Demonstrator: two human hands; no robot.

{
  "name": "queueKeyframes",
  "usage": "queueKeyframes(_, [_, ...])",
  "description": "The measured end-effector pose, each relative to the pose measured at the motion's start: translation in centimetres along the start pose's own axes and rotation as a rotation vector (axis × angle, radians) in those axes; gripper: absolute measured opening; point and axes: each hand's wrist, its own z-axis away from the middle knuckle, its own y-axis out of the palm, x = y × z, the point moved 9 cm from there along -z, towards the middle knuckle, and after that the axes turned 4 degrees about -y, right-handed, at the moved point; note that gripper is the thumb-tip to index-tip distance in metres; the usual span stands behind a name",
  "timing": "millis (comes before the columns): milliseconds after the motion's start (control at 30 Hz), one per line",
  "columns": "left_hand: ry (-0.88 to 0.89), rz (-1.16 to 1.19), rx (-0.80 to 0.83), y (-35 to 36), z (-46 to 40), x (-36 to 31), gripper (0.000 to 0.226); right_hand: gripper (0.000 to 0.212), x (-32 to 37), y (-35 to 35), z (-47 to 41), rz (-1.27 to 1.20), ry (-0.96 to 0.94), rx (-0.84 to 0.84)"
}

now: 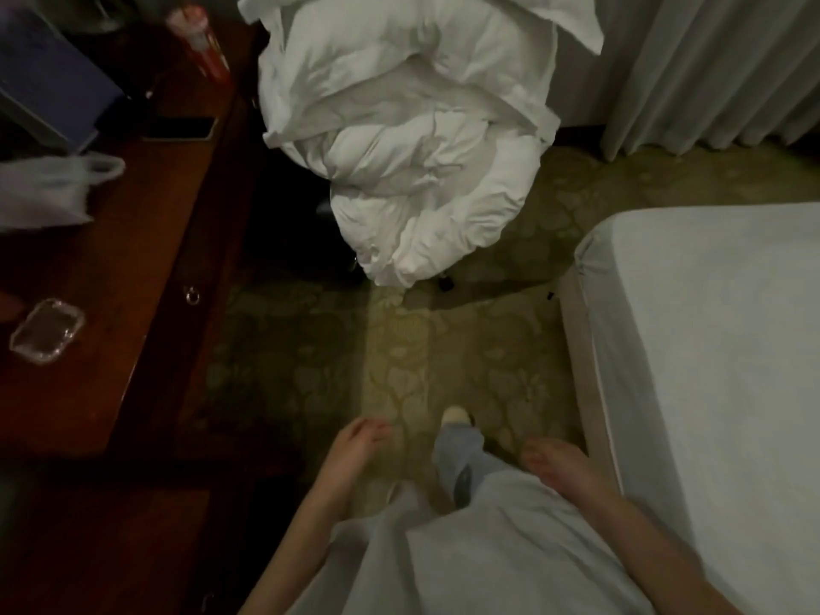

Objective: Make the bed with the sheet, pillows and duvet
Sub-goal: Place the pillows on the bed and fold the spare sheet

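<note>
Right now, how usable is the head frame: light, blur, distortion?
Head view: dim, with the desk nearly black; the white duvet is brightest and its folds read fine. Both hands, left and right, are soft and blurred. Wide-angle bends the bed edge and the curtain.

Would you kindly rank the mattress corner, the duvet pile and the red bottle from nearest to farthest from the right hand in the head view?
From the right hand:
1. Mattress corner, right.
2. Duvet pile, ahead on the floor.
3. Red bottle, far left on the desk.
</note>
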Motion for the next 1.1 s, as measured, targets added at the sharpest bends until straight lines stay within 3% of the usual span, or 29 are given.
queueKeyframes(300, [-0.065,0.067,-0.04,-2.7,-8.0,-10.2,0.023,0.035,21.5,1.3,-8.9,0.058,-0.103,0.022])
queueKeyframes(533, [-0.102,0.081,-0.032,-3.0,-16.2,-17.1,0.025,0.036,31.7,1.1,-15.2,-0.07,-0.125,-0.026])
queueKeyframes(900, [0.205,0.049,0.148,0.4,-28.4,-45.9,0.019,0.024,53.7,0.0,-19.6,-0.071,-0.363,-0.112])
queueKeyframes(1100, [0.562,0.116,0.201,1.6,-27.2,-64.4,0.022,0.015,69.5,0.1,-17.1,0.062,-0.813,-0.216])
